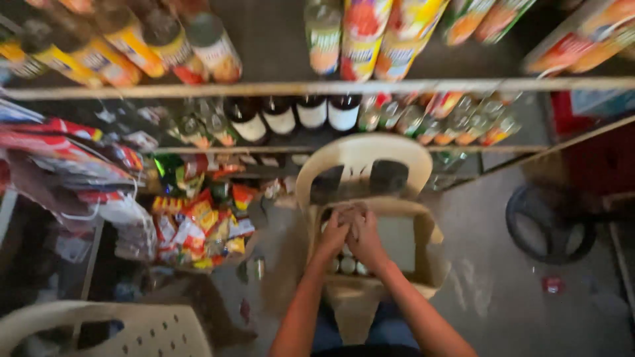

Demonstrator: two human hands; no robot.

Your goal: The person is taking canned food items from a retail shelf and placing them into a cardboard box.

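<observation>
Head view. Both hands meet above an open cardboard box (pixel 423 228) that rests on the seat of a cream plastic chair (pixel 364 158). The left hand (pixel 334 233) and the right hand (pixel 366 231) press together with fingers curled around a small pale object at the top of the box; motion blur hides what the object is, so the grasp cannot be confirmed. The box is brown, rectangular, with flaps folded outward and a flat grey inner panel. Inside it, just below the wrists, three round metallic can tops (pixel 347 266) lie in a row.

The chair has a curved, smooth back with two dark slots. A second chair (pixel 132 327) of the same cream plastic, with a perforated back, stands at lower left.

On the shelf (pixel 317 87) behind, four dark bottles (pixel 294 114) with white labels stand side by side. A heap of glossy snack packets (pixel 198 225) in red and yellow lies left of the box. A black fan (pixel 549 225) sits on the grey floor at right.
</observation>
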